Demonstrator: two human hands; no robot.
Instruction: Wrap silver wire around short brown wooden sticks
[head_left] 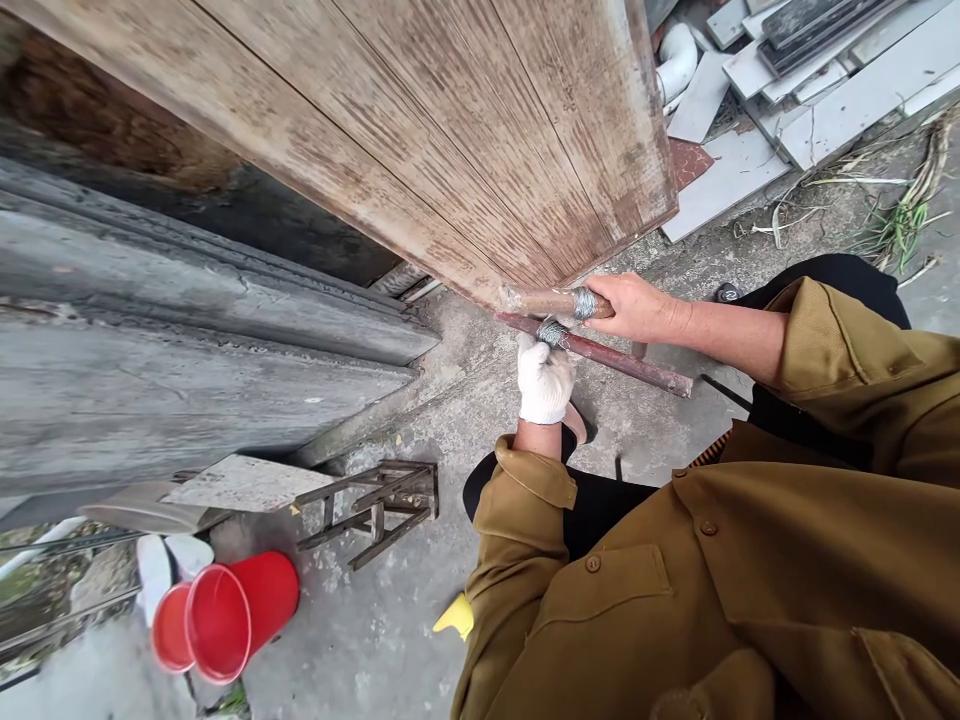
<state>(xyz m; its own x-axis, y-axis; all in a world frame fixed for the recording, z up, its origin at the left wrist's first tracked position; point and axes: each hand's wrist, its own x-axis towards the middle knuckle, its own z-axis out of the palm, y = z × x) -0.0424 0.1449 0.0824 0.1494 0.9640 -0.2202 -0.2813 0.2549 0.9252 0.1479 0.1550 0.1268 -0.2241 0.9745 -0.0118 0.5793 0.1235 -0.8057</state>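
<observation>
Khaki-brown shirt (750,580) cloth bulks closest to me, its cuffs turned back, black trousers (604,512) showing beneath. Beyond it, low over the concrete ground (360,630), two rods come nearly together: a pale brown stick (540,299) and a dark red stick (634,366), each wound with a coil of silvery wire (553,332). The person's bare right hand (636,306) is closed round the end of the pale stick, right beside its winding. The left hand (545,382), in a white knitted glove, has its fingers curled up against the red stick and its coil; whether it grips wood or wire, I can't tell. A weathered plank panel (480,140) rises just past the sticks. Grey boards (187,340) stand left of it; nearer, a wooden stool (375,518) and two red buckets (259,610). Off to the right, broken pale tiles (870,110) lie heaped near a white pipe (677,62).
</observation>
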